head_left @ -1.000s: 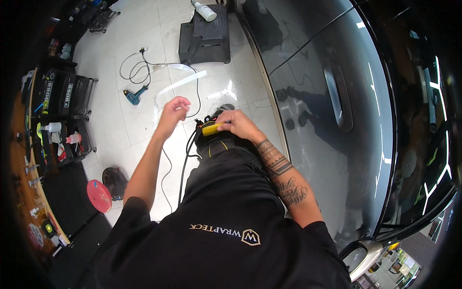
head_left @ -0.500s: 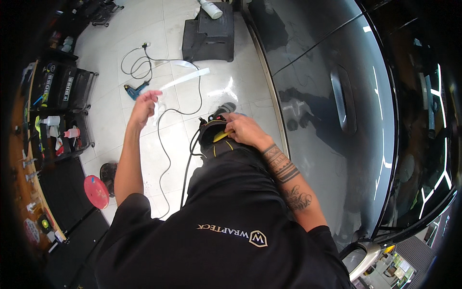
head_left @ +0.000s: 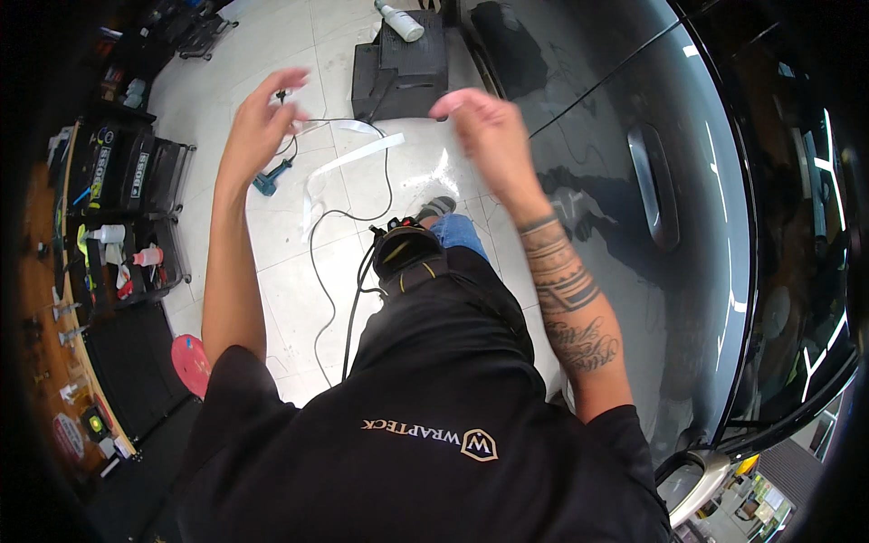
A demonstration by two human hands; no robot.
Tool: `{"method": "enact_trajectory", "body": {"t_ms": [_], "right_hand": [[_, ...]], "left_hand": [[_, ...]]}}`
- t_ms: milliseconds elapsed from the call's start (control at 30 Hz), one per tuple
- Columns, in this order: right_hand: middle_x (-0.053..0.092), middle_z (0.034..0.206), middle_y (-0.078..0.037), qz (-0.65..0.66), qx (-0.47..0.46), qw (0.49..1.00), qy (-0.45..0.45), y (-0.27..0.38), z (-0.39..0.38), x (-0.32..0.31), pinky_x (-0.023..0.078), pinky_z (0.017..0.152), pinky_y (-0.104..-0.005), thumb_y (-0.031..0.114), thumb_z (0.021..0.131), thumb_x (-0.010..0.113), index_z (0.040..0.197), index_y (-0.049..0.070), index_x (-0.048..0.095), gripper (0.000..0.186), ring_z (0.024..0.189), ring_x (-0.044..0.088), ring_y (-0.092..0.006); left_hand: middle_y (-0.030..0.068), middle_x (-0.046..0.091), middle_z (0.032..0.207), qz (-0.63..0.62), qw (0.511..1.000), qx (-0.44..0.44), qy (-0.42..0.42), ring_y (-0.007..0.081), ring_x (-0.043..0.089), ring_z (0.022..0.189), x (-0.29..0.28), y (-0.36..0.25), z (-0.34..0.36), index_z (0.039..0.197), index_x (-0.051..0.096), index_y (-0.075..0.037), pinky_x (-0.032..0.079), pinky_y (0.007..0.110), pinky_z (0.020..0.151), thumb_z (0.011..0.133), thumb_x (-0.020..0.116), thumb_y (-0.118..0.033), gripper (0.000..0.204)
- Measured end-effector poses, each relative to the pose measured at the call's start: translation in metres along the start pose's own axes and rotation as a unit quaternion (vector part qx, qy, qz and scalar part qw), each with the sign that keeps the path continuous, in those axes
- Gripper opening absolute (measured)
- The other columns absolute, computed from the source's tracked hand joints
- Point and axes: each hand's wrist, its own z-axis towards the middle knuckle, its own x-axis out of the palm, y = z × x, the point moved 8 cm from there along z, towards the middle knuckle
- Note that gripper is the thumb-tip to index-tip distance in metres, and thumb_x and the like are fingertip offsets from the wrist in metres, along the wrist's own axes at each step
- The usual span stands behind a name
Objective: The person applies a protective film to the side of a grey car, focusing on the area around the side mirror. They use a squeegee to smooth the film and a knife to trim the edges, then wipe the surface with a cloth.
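Observation:
My left hand point(head_left: 260, 125) is raised over the floor with its fingers apart and nothing visible in it. My right hand point(head_left: 491, 136) is lifted near the car's side, smeared by motion; whether its fingers hold anything cannot be made out. Between the hands and below them, a bent white strip point(head_left: 358, 156) lies on the tiles. Near the left wrist rests a blue-green power tool, apparently a heat gun point(head_left: 270, 179), its dark cord point(head_left: 388, 176) looping across the floor. A black waist pouch point(head_left: 403, 249) hangs at my front, with neither hand touching it.
To my right runs a glossy dark car side point(head_left: 597, 262) with a door handle point(head_left: 654, 185). Ahead stands a black step stool point(head_left: 371, 86) carrying a white bottle point(head_left: 400, 22). Black carts point(head_left: 136, 172) and a red round seat point(head_left: 190, 364) are at left.
My right hand has left the waist pouch and moved forward beside the car. My left hand has risen forward, its fingers opening from a closed shape.

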Motion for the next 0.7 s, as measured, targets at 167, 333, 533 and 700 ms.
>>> {"method": "enact_trajectory", "body": {"t_ms": [167, 333, 533, 700], "right_hand": [[0.062, 0.069, 0.000, -0.140, -0.039, 0.989, -0.041, 0.040, 0.012, -0.069, 0.046, 0.062, -0.0229, 0.014, 0.092, 0.055, 0.098, 0.002, 0.072, 0.022, 0.065, 0.056, -0.0083], [0.065, 0.075, -0.005, -0.147, -0.118, 0.981, -0.051, 0.092, -0.027, -0.087, 0.051, 0.074, -0.0276, -0.007, 0.088, 0.045, 0.117, 0.002, 0.064, 0.036, 0.074, 0.062, -0.0116], [0.068, 0.084, -0.009, 0.073, 0.036, 0.986, -0.148, -0.040, -0.137, -0.150, 0.050, 0.072, -0.0289, 0.024, 0.100, 0.049, 0.145, 0.001, 0.025, 0.056, 0.076, 0.064, -0.0144], [0.067, 0.103, -0.022, -0.383, 0.295, 0.691, -0.537, -0.253, -0.439, -0.182, 0.046, 0.096, -0.0380, 0.010, 0.083, 0.056, 0.104, -0.003, 0.067, 0.027, 0.105, 0.063, -0.0328]], "left_hand": [[0.0144, 0.068, 0.088, -0.113, 0.858, -0.246, 0.436, 0.0194, 0.069, 0.083, 0.140, 0.077, -0.117, 0.106, 0.063, 0.005, 0.056, 0.030, 0.068, 0.081, 0.048, -0.004, 0.031], [0.0326, 0.061, 0.108, 0.197, 0.815, -0.177, 0.515, 0.0432, 0.060, 0.103, 0.241, 0.141, -0.176, 0.104, 0.061, 0.012, 0.046, 0.049, 0.092, 0.095, 0.044, -0.038, 0.054], [0.0296, 0.062, 0.100, 0.310, 0.802, -0.020, 0.511, 0.0433, 0.060, 0.095, 0.266, 0.255, -0.174, 0.101, 0.062, 0.007, 0.039, 0.051, 0.101, 0.095, 0.039, -0.024, 0.039], [0.0284, 0.066, 0.086, 0.223, 0.773, -0.028, 0.593, 0.0415, 0.066, 0.086, 0.329, 0.298, -0.105, 0.079, 0.069, 0.005, 0.049, 0.049, 0.077, 0.090, 0.048, -0.036, 0.047]]}}
